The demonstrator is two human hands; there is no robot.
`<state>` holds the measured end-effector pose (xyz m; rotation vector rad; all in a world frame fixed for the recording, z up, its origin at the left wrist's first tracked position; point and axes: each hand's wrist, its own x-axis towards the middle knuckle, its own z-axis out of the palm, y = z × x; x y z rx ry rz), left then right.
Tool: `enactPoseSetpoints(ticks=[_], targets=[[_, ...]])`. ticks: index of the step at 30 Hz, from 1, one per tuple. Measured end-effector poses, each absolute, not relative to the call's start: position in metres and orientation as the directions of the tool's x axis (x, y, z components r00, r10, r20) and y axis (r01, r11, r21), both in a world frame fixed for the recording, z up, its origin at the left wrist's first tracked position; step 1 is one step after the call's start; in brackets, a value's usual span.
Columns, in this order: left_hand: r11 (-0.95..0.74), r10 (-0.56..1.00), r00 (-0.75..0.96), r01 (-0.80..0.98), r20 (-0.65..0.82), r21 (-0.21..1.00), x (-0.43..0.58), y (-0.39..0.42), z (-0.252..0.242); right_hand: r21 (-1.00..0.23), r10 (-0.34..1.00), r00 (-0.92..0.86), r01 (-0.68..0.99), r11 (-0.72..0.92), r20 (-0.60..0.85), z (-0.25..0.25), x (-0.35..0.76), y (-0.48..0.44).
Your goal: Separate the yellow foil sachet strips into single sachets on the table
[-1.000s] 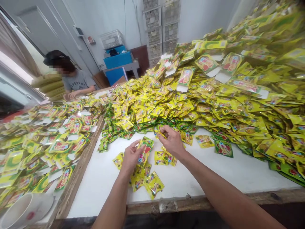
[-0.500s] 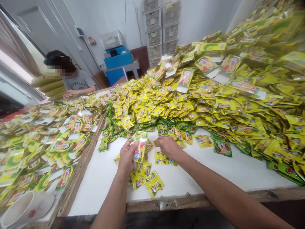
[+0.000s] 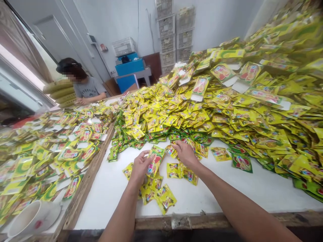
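Covering much of a white table (image 3: 106, 195): a heap of yellow and green sachets (image 3: 176, 114)

The heap is banked high along the back and right of the table, with printed boxes (image 3: 200, 88) scattered over its upper part. On the left, a broad spread of cartons (image 3: 69, 154) is set off from the white surface by a wooden strip (image 3: 88, 174). Behind that spread a second person (image 3: 87, 89) in a grey shirt is seen, and tall stacks of plastic crates (image 3: 168, 43) are placed against the back wall. A white mug (image 3: 26, 218) is tipped toward its side at the near left corner.

At the middle of the table, the left hand (image 3: 140, 167) is wrapped around a held carton (image 3: 155, 162), its thumb pressed to the printed front and its fingers mostly hidden behind. The carton is tilted, its upper end pointed toward the right hand (image 3: 186, 153). By the right thumb and forefinger a single yellow sachet (image 3: 171, 151) is pinched, just beside that end; whether the two touch cannot be told. Below the left hand, loose sachets (image 3: 165, 199) are overlapped on the table, and a small group (image 3: 174, 170) is laid under the right. Farther right, one green sachet (image 3: 242, 163) is left lying near the foot of the heap.
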<state>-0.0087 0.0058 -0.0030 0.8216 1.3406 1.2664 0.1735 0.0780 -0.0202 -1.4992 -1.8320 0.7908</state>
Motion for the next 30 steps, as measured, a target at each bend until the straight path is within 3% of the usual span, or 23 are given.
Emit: enactPoseSetpoints(ticks=[2,4,8,12,15,18,21,26,30], targets=[[0.198,0.956,-0.189,-0.147,-0.224,0.969,-0.009,0.006,-0.005,-0.942,0.988,-0.155,0.335,0.029,-0.025,-0.019,0.174,0.083],[0.210,0.961,-0.154,-0.136,-0.230,0.968,-0.008,0.006,-0.005,-0.993,0.975,-0.204,0.096,-0.074,-0.092,-0.016,0.175,0.085],[0.243,0.960,-0.114,-0.116,-0.255,0.963,-0.006,0.006,-0.006,-0.997,0.981,-0.186,-0.059,-0.059,-0.047,-0.008,0.171,0.082],[0.239,0.964,-0.082,-0.150,-0.253,0.959,-0.004,0.005,-0.005,-0.990,0.944,-0.317,0.074,0.117,0.088,-0.002,0.167,0.075],[0.246,0.962,-0.078,-0.169,-0.262,0.954,-0.002,0.004,-0.003,-0.926,0.903,-0.407,0.272,0.262,0.136,0.000,0.169,0.073],[0.252,0.961,-0.071,-0.165,-0.266,0.954,-0.001,0.003,-0.001,-0.860,0.879,-0.434,0.353,0.369,0.199,0.004,0.174,0.073],[0.250,0.962,-0.067,-0.166,-0.263,0.954,-0.002,0.003,-0.002,-0.850,0.872,-0.452,0.370,0.376,0.188,0.005,0.179,0.075],[0.251,0.964,-0.045,-0.166,-0.262,0.954,-0.002,0.003,-0.002,-0.886,0.814,-0.580,0.360,0.291,0.032,0.004,0.185,0.079],[0.271,0.963,0.021,-0.085,-0.270,0.959,0.000,0.002,-0.002,-0.806,0.807,-0.582,0.428,0.407,0.099,0.009,0.184,0.075]])
